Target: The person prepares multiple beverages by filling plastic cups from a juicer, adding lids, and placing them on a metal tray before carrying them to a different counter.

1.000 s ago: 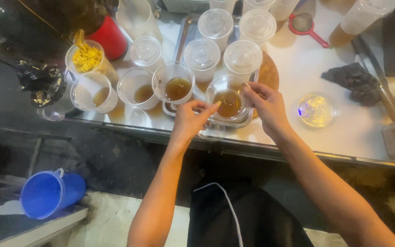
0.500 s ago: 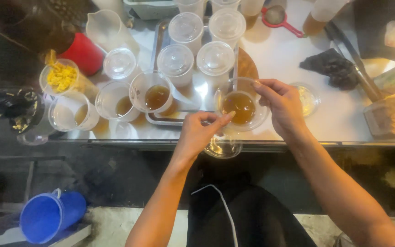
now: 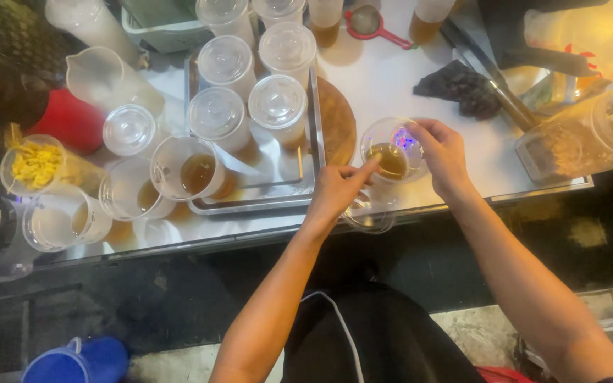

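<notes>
My right hand point(image 3: 447, 152) grips a clear plastic cup point(image 3: 391, 154) by its rim. The cup holds a little brown liquid and is held over the white counter, just right of a round wooden board point(image 3: 336, 120). My left hand point(image 3: 336, 191) is close on the cup's left side, its forefinger touching the rim. Under its other fingers it holds a clear round lid point(image 3: 369, 217), which hangs over the counter's front edge.
A metal tray point(image 3: 250, 206) carries several lidded cups point(image 3: 278, 105) and an open cup of brown liquid point(image 3: 189, 170). More open cups point(image 3: 129, 195), a cup of yellow pieces point(image 3: 35, 164), a white jug point(image 3: 104, 78), a red strainer point(image 3: 369, 23) and a dark cloth point(image 3: 459, 86) stand around. A blue bucket point(image 3: 79, 360) is on the floor.
My right hand has lifted the cup off the tray and carried it right, past the wooden board. My left hand followed with the lid, and the view shifted right.
</notes>
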